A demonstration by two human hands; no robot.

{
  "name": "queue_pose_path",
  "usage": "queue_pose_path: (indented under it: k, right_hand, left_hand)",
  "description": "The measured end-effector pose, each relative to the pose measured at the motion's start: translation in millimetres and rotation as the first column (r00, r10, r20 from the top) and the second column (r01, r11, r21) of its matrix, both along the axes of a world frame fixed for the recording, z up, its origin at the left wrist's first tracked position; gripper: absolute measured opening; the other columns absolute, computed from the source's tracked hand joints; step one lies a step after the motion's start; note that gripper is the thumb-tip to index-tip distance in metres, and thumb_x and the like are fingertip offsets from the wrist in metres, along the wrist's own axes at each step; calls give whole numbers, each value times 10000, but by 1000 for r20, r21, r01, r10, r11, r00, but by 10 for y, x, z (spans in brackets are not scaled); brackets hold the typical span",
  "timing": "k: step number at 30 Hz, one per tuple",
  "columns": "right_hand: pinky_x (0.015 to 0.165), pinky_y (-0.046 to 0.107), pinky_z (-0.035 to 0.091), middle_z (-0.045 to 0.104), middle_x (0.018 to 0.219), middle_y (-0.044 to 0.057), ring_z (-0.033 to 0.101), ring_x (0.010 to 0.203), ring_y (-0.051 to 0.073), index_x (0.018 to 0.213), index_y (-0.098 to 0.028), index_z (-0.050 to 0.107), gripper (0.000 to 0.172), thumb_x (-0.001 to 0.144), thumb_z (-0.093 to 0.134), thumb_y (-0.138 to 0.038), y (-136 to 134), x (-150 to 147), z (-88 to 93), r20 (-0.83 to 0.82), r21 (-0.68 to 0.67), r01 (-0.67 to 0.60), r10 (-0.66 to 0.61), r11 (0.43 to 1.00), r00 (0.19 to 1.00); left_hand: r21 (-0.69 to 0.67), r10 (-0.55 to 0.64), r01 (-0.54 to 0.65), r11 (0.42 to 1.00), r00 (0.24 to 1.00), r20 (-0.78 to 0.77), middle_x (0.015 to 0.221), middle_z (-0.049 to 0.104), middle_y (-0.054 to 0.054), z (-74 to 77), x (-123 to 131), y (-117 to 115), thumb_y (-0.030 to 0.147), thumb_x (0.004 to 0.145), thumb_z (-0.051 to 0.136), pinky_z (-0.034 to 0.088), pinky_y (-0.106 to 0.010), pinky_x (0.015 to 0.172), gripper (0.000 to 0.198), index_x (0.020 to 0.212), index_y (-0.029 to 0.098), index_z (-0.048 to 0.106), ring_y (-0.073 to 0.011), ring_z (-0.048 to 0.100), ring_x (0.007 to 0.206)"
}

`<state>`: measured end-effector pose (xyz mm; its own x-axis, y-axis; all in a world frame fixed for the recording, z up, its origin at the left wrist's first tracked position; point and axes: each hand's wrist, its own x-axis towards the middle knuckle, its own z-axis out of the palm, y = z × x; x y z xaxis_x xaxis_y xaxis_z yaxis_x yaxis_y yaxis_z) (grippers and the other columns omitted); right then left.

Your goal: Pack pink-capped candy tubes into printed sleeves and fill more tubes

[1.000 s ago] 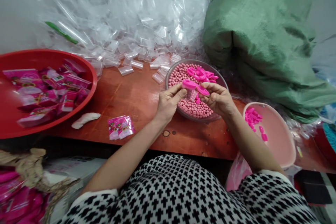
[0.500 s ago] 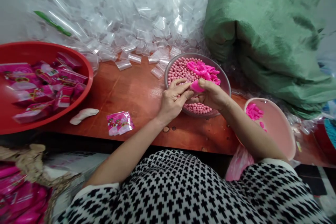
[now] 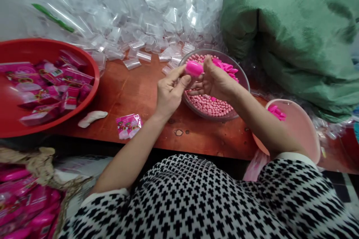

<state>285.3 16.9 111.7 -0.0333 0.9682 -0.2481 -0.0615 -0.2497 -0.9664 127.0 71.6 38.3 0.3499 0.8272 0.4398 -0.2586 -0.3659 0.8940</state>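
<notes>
My left hand (image 3: 171, 91) pinches a glossy bright pink capsule-shaped piece (image 3: 194, 68) between thumb and fingers. Just right of it, my right hand (image 3: 218, 81) has its thumb raised and fingers stretched out, with nothing visible in its grasp. Both hands are over a grey bowl (image 3: 244, 82) filled with small round pink beads (image 3: 214, 106). More bright pink plastic pieces (image 3: 228, 68) lie on the beads at the bowl's right side, partly behind my right hand.
Left stands a red basin (image 3: 97, 71) of filled pink packets. Printed cards (image 3: 129, 126) and a white curved scrap (image 3: 92, 118) lie on the reddish table (image 3: 117, 87). Clear plastic sleeves (image 3: 146, 26) pile up behind; a green sack (image 3: 283, 37) and pale pink bowl (image 3: 304, 130) are right.
My left hand has moved left and up with the pink piece. My right hand has let go of it and opened its fingers. The view has shifted slightly.
</notes>
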Motion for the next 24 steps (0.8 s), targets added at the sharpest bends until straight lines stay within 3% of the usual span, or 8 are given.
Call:
queue_pose_path:
  k: [5,8,11,13,15,18,21,24]
  right_hand:
    - [786,341,568,707,959,53,666,859,178,1056,-197,687,509,806,752,-636,-90,451,-41,453,210,26,-121,977,883]
    - [810,393,527,696,873,64,637,808,201,947,-165,726,289,860,744,-440,-206,665,-209,786,170,-59,-99,984,611]
    - [855,433,498,691,975,109,632,880,253,972,-150,745,200,815,768,-272,-284,732,-387,958,74,-110,-41,991,283]
    - [850,425,492,671,1022,121,627,920,270,1000,-148,743,236,794,784,-255,-302,729,-482,979,44,-110,-21,993,202]
    - [823,396,488,659,994,103,620,901,254,952,-155,737,218,779,803,-270,-296,723,-547,974,51,-94,-29,994,223]
    - [763,348,472,662,911,63,604,816,207,840,-163,712,159,767,805,-270,-271,738,-570,939,59,-44,-40,997,343]
    - [721,326,444,673,820,39,585,748,181,771,-166,696,144,808,761,-289,-259,764,-477,899,41,-36,-21,999,437]
    - [677,316,407,648,694,22,547,679,162,731,-165,699,254,837,758,-388,-278,741,-262,886,73,-107,-15,992,463]
  left_hand:
    - [-93,158,-161,983,987,-34,962,778,43,-427,-406,506,568,891,720,572,-293,782,539,1281,199,674,-136,700,815]
    - [-17,323,-350,937,880,-348,807,756,50,-802,-626,785,535,918,693,551,-328,776,430,1143,170,726,-112,645,696]
    - [34,378,-414,909,789,-484,736,732,36,-1052,-721,906,347,818,813,505,-441,917,238,957,162,755,-173,658,767]
    - [84,385,-401,912,768,-513,799,746,24,-1074,-716,890,249,771,826,447,-477,1019,239,986,175,753,-223,680,917]
    - [181,425,-389,903,756,-499,978,772,1,-957,-662,799,209,785,785,409,-482,1084,317,1099,207,739,-258,665,1080]
    - [289,447,-349,892,781,-436,1218,739,-39,-569,-494,535,212,856,698,439,-457,1086,336,1189,254,714,-268,638,1183]
    - [286,291,-175,942,850,-438,1211,739,-64,-123,-234,203,238,938,612,508,-404,1011,285,1208,212,701,-232,675,1107]
    - [257,84,46,965,878,-471,1172,754,-58,150,59,-48,249,928,637,528,-364,980,299,1212,186,703,-213,690,1065]
